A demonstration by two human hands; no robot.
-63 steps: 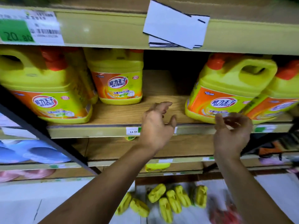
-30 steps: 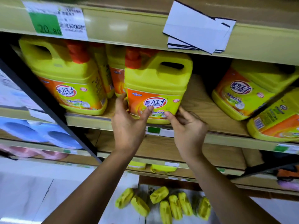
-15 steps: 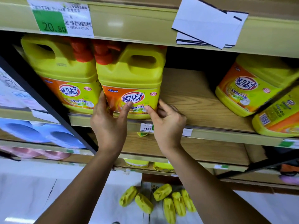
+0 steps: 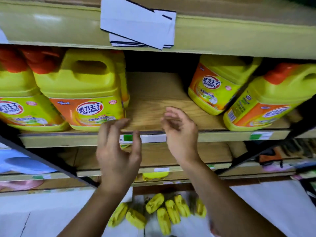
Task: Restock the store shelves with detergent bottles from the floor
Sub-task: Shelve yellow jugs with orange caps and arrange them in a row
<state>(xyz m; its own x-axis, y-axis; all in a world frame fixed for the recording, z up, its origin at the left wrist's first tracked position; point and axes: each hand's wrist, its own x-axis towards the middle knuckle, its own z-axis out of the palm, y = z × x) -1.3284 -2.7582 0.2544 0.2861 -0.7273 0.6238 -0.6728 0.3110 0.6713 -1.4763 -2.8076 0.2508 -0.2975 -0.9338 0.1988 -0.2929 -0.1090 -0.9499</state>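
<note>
A yellow detergent jug [image 4: 85,93] with an orange label stands on the wooden shelf [image 4: 153,103], tight against another jug [image 4: 15,100] at its left. Two more jugs [image 4: 217,84] [image 4: 266,100] stand on the shelf's right side. My left hand [image 4: 118,151] hovers in front of the shelf edge, just right of the first jug's base, fingers loosely spread and holding nothing. My right hand [image 4: 179,132] hangs in front of the bare gap, fingers loosely curled, empty. Several yellow bottles [image 4: 164,212] lie on the floor below.
A bare stretch of shelf lies between the left and right jugs. The shelf above carries white paper tags [image 4: 138,26] on its front edge. Lower shelves [image 4: 171,173] hold a few yellow items. A dark diagonal frame bar [image 4: 42,163] crosses the lower left.
Both hands have let go of the jug after sliding it left against its neighbour. They have drawn back from the shelf and shifted right in view.
</note>
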